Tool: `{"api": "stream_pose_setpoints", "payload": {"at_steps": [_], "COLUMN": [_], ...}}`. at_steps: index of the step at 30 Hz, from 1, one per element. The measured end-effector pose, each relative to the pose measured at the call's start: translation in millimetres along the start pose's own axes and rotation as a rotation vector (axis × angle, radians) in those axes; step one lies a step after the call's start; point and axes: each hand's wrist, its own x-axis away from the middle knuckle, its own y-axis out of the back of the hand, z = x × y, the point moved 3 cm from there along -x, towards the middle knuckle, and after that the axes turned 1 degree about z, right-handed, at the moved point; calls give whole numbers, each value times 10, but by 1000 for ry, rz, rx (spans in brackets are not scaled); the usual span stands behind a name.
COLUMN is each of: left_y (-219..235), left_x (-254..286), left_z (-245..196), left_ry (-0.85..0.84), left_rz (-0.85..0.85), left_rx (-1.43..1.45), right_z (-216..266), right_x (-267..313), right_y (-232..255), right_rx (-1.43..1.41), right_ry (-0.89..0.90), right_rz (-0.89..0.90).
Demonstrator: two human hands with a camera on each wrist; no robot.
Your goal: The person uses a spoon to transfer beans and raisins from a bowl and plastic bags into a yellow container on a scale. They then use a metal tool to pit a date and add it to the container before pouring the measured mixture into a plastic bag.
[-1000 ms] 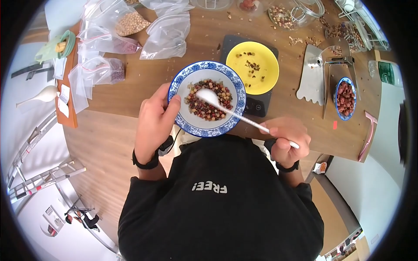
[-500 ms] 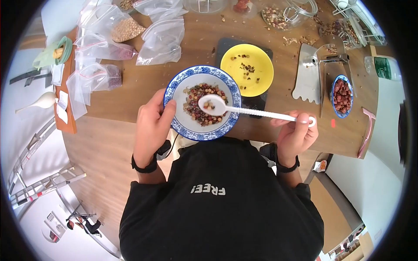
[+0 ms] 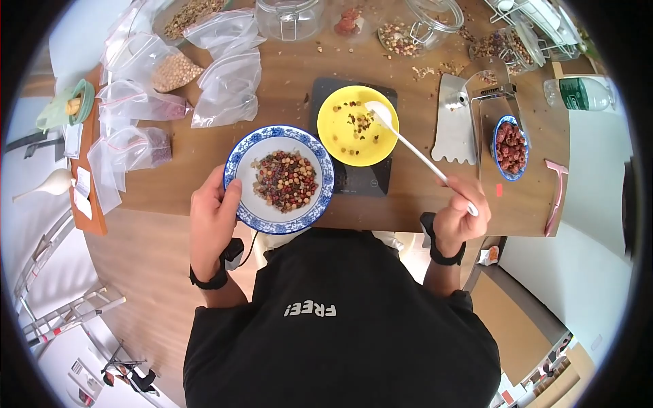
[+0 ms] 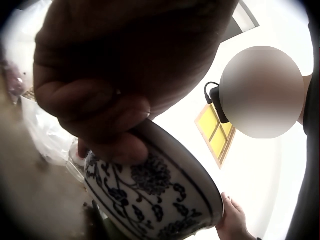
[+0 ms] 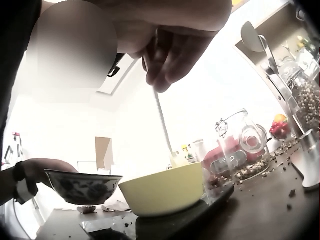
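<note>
My left hand (image 3: pixel 214 221) grips the near-left rim of a blue-and-white patterned bowl (image 3: pixel 280 132), thumb over the edge. Mixed beans and grains (image 3: pixel 286 180) lie in it. Its outer wall (image 4: pixel 155 195) shows below the fingers in the left wrist view, and the right wrist view has the bowl raised above the tabletop. With my right hand (image 3: pixel 462 214) I hold a long white spoon (image 3: pixel 420 155) near the end of its handle. The spoon's head is at the far right part of a yellow bowl (image 3: pixel 382 144), which contains a few scattered beans and dark bits.
Under the yellow bowl is a black kitchen scale (image 3: pixel 371 185). Zip bags (image 3: pixel 228 95) lie at the left and glass jars (image 3: pixel 289 24) stand at the back. Rightward are a metal scraper-like plate (image 3: pixel 452 136), a small bowl of dark red dried fruit (image 3: pixel 510 149) and a pink peeler-shaped tool (image 3: pixel 554 200).
The spoon left the patterned bowl with a few beans in it and moved right to the yellow bowl, where its head is now tipped over. My left hand keeps its grip on the patterned bowl.
</note>
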Motion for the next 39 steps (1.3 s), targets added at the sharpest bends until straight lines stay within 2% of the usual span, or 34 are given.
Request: {"api": "stream_pose_setpoints", "payload": {"at_steps": [1, 3, 5, 7, 8, 9, 13, 15, 17, 19, 21, 23, 25, 28, 39], "left_y": [8, 30, 39, 54, 63, 66, 127, 187, 237, 323, 412, 476, 530, 603, 680], "left_x": [-16, -15, -32, -27, -39, -35, -9, 17, 61, 78, 90, 105, 116, 111, -4], "left_z": [8, 33, 38, 37, 33, 47, 142, 156, 213, 290, 307, 400, 455, 550, 646], "left_ry": [-3, 8, 9, 18, 11, 10, 16, 25, 40, 58, 73, 82, 90, 86, 49], "left_rz": [-3, 3, 9, 14, 13, 20, 18, -6, -45, -76, -106, -123, -143, -164, -147], "left_rx": [-1, 7, 16, 8, 9, -2, 34, 29, 22, 50, 29, 54, 50, 49, 76], "right_z": [-5, 14, 41, 153, 242, 312, 587, 647, 652, 683, 666, 617, 584, 585, 601], "right_x": [26, 72, 69, 103, 100, 89, -227, -151, -119, -138, -140, -134, -106, -57, 23], "right_y": [20, 91, 163, 178, 94, 4, -496, -627, -669, -724, -739, -763, -788, -767, -892], "right_rx": [-21, 37, -83, -141, -337, -532, -443, -491, -584, -492, -531, -477, -458, -491, -531], "right_ry": [-6, -43, -87, -114, -148, -184, 213, 302, 299, 303, 302, 171, 205, 158, 108], "right_rz": [-69, -79, -246, -245, -237, -226, 419, 380, 382, 460, 429, 443, 427, 368, 388]}}
